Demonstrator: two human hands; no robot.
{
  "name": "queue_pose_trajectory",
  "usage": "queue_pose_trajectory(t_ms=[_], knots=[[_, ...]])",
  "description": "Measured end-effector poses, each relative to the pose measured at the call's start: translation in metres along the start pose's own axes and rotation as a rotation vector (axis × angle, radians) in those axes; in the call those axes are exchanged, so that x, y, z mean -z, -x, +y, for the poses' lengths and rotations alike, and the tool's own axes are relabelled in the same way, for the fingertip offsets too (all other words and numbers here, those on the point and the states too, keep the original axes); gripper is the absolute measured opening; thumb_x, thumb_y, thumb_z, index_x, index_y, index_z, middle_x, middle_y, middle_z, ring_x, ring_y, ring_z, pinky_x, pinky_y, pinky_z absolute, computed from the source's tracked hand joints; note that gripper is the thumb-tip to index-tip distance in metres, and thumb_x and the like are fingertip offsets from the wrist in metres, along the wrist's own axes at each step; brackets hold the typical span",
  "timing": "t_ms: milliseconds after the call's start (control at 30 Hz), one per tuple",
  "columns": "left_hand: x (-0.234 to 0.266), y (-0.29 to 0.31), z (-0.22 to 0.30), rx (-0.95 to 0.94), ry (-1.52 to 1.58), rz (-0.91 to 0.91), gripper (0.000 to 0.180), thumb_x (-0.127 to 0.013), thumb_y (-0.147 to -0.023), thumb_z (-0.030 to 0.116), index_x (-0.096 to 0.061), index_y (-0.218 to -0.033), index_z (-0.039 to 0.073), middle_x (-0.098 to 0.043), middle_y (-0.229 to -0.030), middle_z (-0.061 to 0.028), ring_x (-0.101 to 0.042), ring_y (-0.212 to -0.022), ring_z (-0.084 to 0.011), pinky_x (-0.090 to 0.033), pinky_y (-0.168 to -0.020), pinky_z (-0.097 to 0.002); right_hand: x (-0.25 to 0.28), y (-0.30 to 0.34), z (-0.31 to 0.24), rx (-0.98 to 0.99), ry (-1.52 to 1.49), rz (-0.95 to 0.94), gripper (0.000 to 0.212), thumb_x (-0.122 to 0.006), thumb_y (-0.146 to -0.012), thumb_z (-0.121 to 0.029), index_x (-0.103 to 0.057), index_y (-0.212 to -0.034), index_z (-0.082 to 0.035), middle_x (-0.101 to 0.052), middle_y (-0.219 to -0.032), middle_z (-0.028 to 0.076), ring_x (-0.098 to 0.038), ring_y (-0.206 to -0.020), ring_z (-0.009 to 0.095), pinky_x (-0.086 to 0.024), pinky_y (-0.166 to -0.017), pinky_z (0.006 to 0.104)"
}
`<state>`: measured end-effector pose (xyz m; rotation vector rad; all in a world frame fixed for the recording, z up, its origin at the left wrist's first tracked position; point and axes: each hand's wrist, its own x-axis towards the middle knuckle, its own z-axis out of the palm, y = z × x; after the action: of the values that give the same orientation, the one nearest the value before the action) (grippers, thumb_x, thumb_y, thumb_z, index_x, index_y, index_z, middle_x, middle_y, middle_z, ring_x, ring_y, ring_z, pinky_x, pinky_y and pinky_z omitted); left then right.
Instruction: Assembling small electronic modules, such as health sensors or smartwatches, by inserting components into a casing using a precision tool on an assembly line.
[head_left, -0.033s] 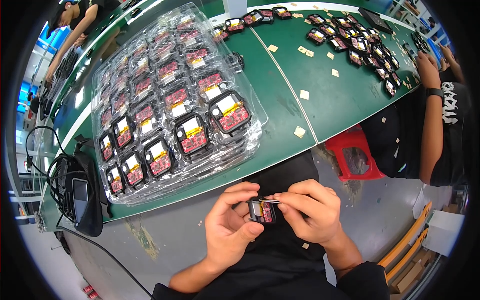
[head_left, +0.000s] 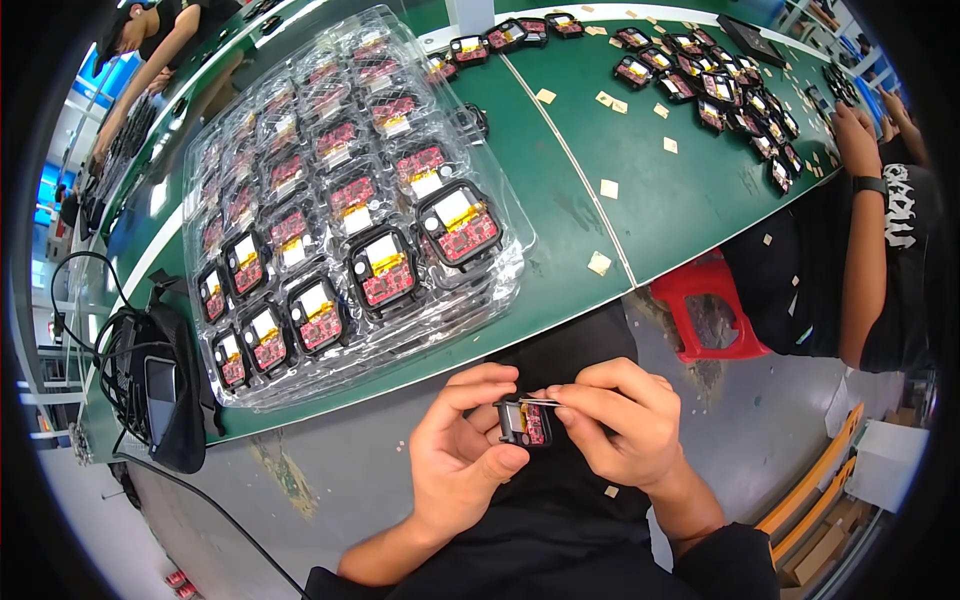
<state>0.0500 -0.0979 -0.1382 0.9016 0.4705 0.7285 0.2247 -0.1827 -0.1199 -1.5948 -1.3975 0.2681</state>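
Above my lap, my left hand [head_left: 453, 460] grips a small black watch-like case [head_left: 534, 428] between thumb and fingers. A red circuit board, a yellow strip and a pale silvery block show inside the case. My right hand [head_left: 632, 422] pinches thin metal tweezers [head_left: 541, 402], whose tips reach over the upper part of the case. Whether the tips touch the yellow strip, I cannot tell. Beyond my hands, clear plastic trays [head_left: 505, 290] on the table bear rows of similar cases, such as one black-framed case [head_left: 383, 270] near the front edge.
The green table [head_left: 570, 190] runs across, with small beige paper squares [head_left: 609, 188] scattered on it. More cases [head_left: 715, 88] lie heaped at the far right. A black bag with cables [head_left: 165, 390] hangs at left. A co-worker's arm [head_left: 868, 230] is at right, near a red stool [head_left: 708, 305].
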Motion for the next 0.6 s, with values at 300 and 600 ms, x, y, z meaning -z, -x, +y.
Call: queue_pose_trajectory(t_ms=[300, 600], knots=[[-0.0002, -0.0001, 0.0, 0.005, 0.005, -0.008, 0.055, -0.083, -0.088, 0.013, -0.054, -0.132, -0.004, -0.046, -0.145, -0.0175, -0.06, -0.127, -0.0323, -0.058, -0.084, -0.0287, -0.0016, 0.0031, 0.0048, 0.17, 0.184, 0.076, 0.033, -0.083, -0.067, -0.002, -0.078, -0.1, -0.006, -0.065, -0.084, 0.004, -0.06, -0.059, 0.017, -0.046, -0.051, 0.0294], [0.0001, 0.0005, -0.0008, 0.026, 0.021, -0.002, 0.055, -0.083, -0.089, 0.016, -0.054, -0.132, -0.003, -0.046, -0.144, -0.0183, -0.061, -0.127, -0.0354, -0.055, -0.098, -0.0369, -0.0001, 0.0035, 0.0068, 0.222, 0.224, 0.097, 0.034, -0.082, -0.062, 0.0, -0.078, -0.095, -0.005, -0.064, -0.081, 0.003, -0.057, -0.055, 0.015, -0.041, -0.048, 0.029]])
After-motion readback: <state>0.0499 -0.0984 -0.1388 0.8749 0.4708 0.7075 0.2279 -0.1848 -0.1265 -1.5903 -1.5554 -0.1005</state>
